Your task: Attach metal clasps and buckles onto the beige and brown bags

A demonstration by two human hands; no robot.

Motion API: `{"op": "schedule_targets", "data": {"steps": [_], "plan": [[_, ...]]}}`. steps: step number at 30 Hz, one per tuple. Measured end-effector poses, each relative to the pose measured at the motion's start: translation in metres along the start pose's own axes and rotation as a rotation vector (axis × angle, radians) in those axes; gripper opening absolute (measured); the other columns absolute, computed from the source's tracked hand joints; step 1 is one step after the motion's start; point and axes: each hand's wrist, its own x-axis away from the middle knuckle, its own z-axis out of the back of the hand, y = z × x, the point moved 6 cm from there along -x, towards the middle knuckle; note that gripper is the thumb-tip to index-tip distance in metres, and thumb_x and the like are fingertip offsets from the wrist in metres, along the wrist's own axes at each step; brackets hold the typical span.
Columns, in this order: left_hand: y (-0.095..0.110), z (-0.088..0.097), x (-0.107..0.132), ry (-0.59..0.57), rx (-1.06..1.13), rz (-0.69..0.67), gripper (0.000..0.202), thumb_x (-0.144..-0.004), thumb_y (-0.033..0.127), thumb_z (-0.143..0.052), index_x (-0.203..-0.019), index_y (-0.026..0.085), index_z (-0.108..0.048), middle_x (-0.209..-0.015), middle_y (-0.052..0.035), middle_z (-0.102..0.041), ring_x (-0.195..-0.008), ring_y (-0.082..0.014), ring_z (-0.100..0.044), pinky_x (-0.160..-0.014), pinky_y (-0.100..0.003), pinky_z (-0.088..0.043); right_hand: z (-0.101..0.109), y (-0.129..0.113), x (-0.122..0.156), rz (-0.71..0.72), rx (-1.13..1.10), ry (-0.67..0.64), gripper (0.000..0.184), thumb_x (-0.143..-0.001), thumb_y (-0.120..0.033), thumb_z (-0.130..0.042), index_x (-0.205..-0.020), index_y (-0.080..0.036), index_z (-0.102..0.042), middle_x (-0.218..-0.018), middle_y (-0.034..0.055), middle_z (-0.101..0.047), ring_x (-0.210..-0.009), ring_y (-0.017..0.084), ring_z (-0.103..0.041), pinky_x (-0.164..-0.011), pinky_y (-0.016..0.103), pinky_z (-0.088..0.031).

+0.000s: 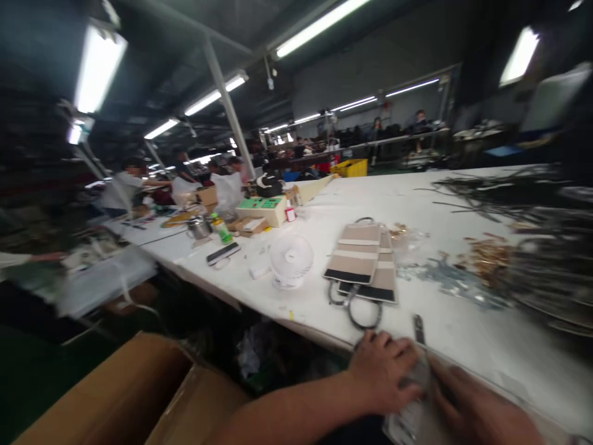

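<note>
My left hand (384, 371) rests at the near edge of the white table (463, 334), fingers curled over a small clear plastic packet (414, 395). My right hand (477, 411) lies just to its right, blurred, its fingers reaching onto the same packet. Just beyond my hands lies a small dark tool (419, 327). Farther up the table sits a stack of beige and black striped bags (364, 259) with dark ring handles (364, 315).
A small white fan (291, 261) stands left of the bags. Metal fittings (486, 253) and dark straps (509, 191) cover the right side. An open cardboard box (139, 395) sits on the floor at lower left. Other people work at tables far left and behind.
</note>
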Motion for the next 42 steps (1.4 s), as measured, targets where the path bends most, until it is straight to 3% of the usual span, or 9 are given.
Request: {"op": "schedule_targets", "data": {"steps": [2,6,12,15,22,29,34,38,42], "plan": [[-0.006,-0.002,-0.002,0.000,0.084,0.032,0.066,-0.106,0.066,-0.053,-0.160,0.028,-0.048,-0.163,-0.0022,-0.056,-0.132,-0.0283,-0.056,-0.112,-0.049,-0.044,0.003,0.005,-0.008,-0.053,-0.019,-0.111,0.045,-0.102,-0.045,-0.050,-0.142,-0.043,-0.073,-0.127,-0.0018,-0.079,-0.103,0.030,-0.080,-0.080,0.039,-0.065],[-0.012,-0.004,-0.003,0.029,0.141,0.027,0.071,-0.103,0.065,-0.061,-0.163,0.029,-0.047,-0.163,-0.0018,-0.056,-0.136,-0.0285,-0.053,-0.117,-0.050,-0.044,0.041,0.031,-0.047,-0.263,-0.104,-0.039,0.039,-0.102,-0.050,-0.056,-0.125,-0.033,-0.082,-0.122,0.0019,-0.081,-0.115,0.030,-0.076,-0.098,0.036,-0.059],[-0.018,-0.010,-0.004,0.060,0.207,0.046,0.068,-0.102,0.064,-0.061,-0.160,0.030,-0.051,-0.164,0.0006,-0.055,-0.136,-0.0291,-0.053,-0.118,-0.052,-0.042,0.082,0.103,-0.123,-0.442,0.059,-0.029,0.044,-0.103,-0.034,-0.061,-0.141,-0.016,-0.077,-0.126,0.0157,-0.078,-0.116,0.034,-0.074,-0.095,0.035,-0.054],[-0.020,-0.013,-0.004,0.052,0.269,0.043,0.068,-0.103,0.064,-0.060,-0.161,0.031,-0.049,-0.165,0.0005,-0.054,-0.138,-0.0302,-0.052,-0.119,-0.053,-0.039,0.080,0.128,-0.146,-0.475,0.117,-0.024,0.045,-0.103,-0.027,-0.058,-0.141,-0.011,-0.075,-0.130,0.0209,-0.076,-0.117,0.034,-0.073,-0.092,0.035,-0.052],[-0.021,-0.014,-0.003,0.062,0.308,0.042,0.067,-0.104,0.061,-0.060,-0.162,0.031,-0.047,-0.166,0.0004,-0.053,-0.138,-0.0308,-0.051,-0.119,-0.054,-0.036,0.058,0.144,-0.160,-0.503,0.160,-0.084,0.032,-0.102,-0.030,-0.058,-0.113,-0.020,-0.086,-0.113,0.0148,-0.080,-0.093,0.028,-0.073,-0.073,0.033,-0.044],[-0.020,-0.012,-0.003,0.038,0.288,0.038,0.067,-0.104,0.064,-0.058,-0.161,0.031,-0.048,-0.166,0.0003,-0.053,-0.136,-0.0302,-0.052,-0.117,-0.053,-0.038,0.062,0.144,-0.164,-0.511,0.145,-0.066,0.023,-0.098,-0.029,-0.064,-0.103,-0.019,-0.084,-0.107,0.0136,-0.080,-0.088,0.029,-0.072,-0.070,0.033,-0.043],[-0.019,-0.010,-0.003,0.035,0.273,0.036,0.067,-0.104,0.065,-0.056,-0.161,0.029,-0.048,-0.166,0.0014,-0.054,-0.134,-0.0296,-0.053,-0.115,-0.054,-0.041,0.082,0.128,-0.160,-0.466,0.074,-0.022,0.028,-0.097,-0.032,-0.059,-0.102,-0.017,-0.082,-0.099,0.0137,-0.080,-0.089,0.030,-0.074,-0.073,0.033,-0.048],[-0.017,-0.011,-0.005,0.043,0.263,0.038,0.069,-0.102,0.063,-0.062,-0.160,0.027,-0.050,-0.165,0.0003,-0.054,-0.134,-0.0307,-0.053,-0.113,-0.055,-0.042,0.092,0.088,-0.140,-0.368,-0.074,-0.129,0.041,-0.096,-0.053,-0.059,-0.106,-0.019,-0.081,-0.069,0.0046,-0.070,-0.065,0.024,-0.068,-0.063,0.031,-0.047],[-0.015,-0.012,-0.007,0.032,0.266,0.037,0.071,-0.099,0.062,-0.066,-0.159,0.026,-0.052,-0.164,-0.0016,-0.056,-0.133,-0.0318,-0.053,-0.110,-0.055,-0.042,0.082,0.023,-0.110,-0.216,-0.342,-0.350,0.048,-0.087,-0.062,-0.065,-0.103,-0.020,-0.081,-0.059,0.0004,-0.061,-0.055,0.020,-0.059,-0.054,0.028,-0.042]]}}
